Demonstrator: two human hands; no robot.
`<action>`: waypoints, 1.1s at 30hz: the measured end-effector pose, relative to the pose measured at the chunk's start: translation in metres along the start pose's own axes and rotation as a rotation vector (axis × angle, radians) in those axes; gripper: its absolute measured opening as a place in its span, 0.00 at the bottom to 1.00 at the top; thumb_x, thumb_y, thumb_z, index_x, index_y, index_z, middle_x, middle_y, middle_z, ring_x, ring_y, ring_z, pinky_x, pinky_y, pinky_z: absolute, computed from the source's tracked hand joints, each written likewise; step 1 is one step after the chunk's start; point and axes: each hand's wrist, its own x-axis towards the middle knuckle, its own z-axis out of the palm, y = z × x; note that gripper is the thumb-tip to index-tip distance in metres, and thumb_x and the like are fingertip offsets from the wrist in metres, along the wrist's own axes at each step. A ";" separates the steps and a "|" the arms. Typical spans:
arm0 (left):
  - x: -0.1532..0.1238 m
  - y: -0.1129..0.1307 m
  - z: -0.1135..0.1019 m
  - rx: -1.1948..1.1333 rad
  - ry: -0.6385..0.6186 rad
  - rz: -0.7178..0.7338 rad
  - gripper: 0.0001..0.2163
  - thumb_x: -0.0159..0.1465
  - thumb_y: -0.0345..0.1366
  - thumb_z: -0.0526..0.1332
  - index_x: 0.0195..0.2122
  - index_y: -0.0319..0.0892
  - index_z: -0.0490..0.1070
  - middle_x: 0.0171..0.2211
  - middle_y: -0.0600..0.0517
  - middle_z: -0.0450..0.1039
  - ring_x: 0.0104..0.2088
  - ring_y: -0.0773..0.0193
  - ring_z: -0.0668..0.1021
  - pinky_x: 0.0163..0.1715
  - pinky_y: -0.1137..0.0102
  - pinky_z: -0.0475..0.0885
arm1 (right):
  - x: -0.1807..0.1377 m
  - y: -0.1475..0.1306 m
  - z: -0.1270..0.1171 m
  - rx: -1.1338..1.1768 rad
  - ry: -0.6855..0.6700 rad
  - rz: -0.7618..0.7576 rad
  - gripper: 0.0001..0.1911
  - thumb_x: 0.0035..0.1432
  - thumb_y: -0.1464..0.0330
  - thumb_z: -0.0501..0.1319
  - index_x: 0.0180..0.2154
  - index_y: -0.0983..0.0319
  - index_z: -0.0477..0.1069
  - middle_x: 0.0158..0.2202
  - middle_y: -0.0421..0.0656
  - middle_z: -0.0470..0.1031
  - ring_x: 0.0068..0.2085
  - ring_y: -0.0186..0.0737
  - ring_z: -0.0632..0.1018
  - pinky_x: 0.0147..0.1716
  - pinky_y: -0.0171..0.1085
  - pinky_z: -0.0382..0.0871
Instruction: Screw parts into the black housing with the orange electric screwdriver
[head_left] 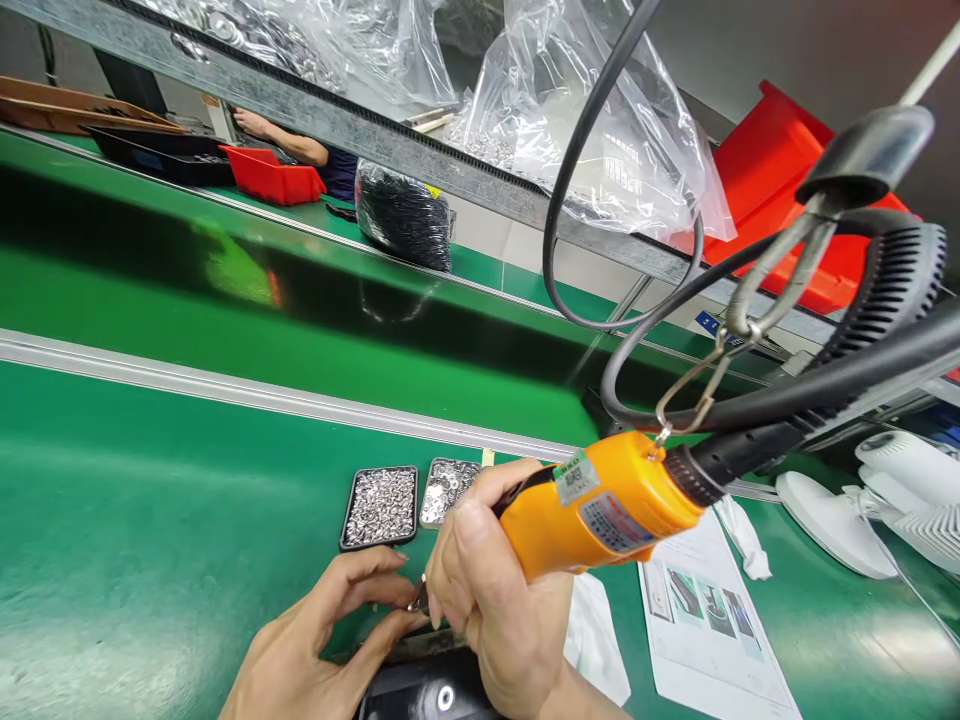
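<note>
Right hand (502,600) wrapped around an orange power screwdriver (600,508), its long axis slanting from the cord end at upper right to the tip at lower left; left hand (315,640) pinching a small metal piece (414,604) at that tip, near a black part (409,690). Screwdriver held over the green bench (150,560), hung from a metal clip (703,395).

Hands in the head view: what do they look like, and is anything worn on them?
The left hand and right hand are both ungloved, with no ring visible on the fingers that show. The right wrist shows no sleeve or watch.
</note>
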 end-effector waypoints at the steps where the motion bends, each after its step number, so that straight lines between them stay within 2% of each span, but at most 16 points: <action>1: 0.000 0.000 0.000 -0.002 -0.005 0.006 0.14 0.66 0.51 0.69 0.48 0.54 0.74 0.35 0.61 0.87 0.34 0.68 0.89 0.38 0.82 0.81 | 0.000 -0.001 0.000 0.018 -0.006 -0.003 0.17 0.71 0.52 0.67 0.41 0.57 0.68 0.18 0.26 0.57 0.17 0.28 0.58 0.18 0.29 0.62; 7: 0.004 0.005 -0.001 -0.024 -0.047 0.043 0.14 0.65 0.52 0.70 0.48 0.54 0.77 0.38 0.58 0.88 0.36 0.64 0.90 0.37 0.80 0.82 | 0.002 -0.010 0.000 0.073 -0.037 -0.091 0.15 0.75 0.58 0.65 0.38 0.57 0.64 0.19 0.26 0.60 0.17 0.25 0.60 0.19 0.25 0.64; 14: 0.002 0.010 0.003 -0.023 -0.027 0.115 0.10 0.66 0.48 0.70 0.46 0.54 0.80 0.38 0.59 0.88 0.36 0.65 0.89 0.38 0.81 0.82 | -0.004 -0.013 -0.002 0.063 -0.035 -0.085 0.15 0.75 0.59 0.66 0.39 0.56 0.63 0.20 0.26 0.59 0.17 0.25 0.59 0.19 0.24 0.64; 21: 0.004 0.007 0.007 0.032 -0.096 0.161 0.13 0.68 0.46 0.70 0.52 0.58 0.77 0.42 0.62 0.87 0.40 0.69 0.89 0.43 0.82 0.81 | 0.001 -0.015 -0.009 0.029 -0.014 -0.111 0.13 0.76 0.61 0.65 0.39 0.57 0.65 0.19 0.26 0.59 0.17 0.26 0.60 0.19 0.26 0.65; 27: 0.007 0.012 0.000 0.160 -0.052 0.215 0.12 0.70 0.54 0.67 0.48 0.58 0.78 0.42 0.63 0.85 0.39 0.70 0.87 0.40 0.83 0.81 | 0.008 -0.010 -0.017 -0.027 0.026 -0.136 0.14 0.74 0.62 0.67 0.38 0.57 0.65 0.18 0.26 0.59 0.16 0.27 0.60 0.17 0.26 0.65; 30: -0.004 0.001 -0.005 0.248 -0.099 0.268 0.12 0.72 0.54 0.64 0.51 0.57 0.77 0.43 0.60 0.84 0.43 0.69 0.86 0.44 0.81 0.80 | 0.013 0.001 -0.024 -0.052 0.049 -0.131 0.14 0.73 0.60 0.68 0.38 0.57 0.65 0.18 0.26 0.59 0.16 0.26 0.60 0.17 0.26 0.65; 33: -0.023 -0.020 -0.005 0.310 -0.122 0.329 0.15 0.71 0.53 0.65 0.55 0.56 0.75 0.45 0.58 0.83 0.46 0.65 0.85 0.47 0.78 0.81 | 0.017 0.015 -0.033 -0.078 0.072 -0.107 0.16 0.72 0.58 0.69 0.38 0.57 0.65 0.19 0.26 0.58 0.16 0.26 0.60 0.17 0.26 0.65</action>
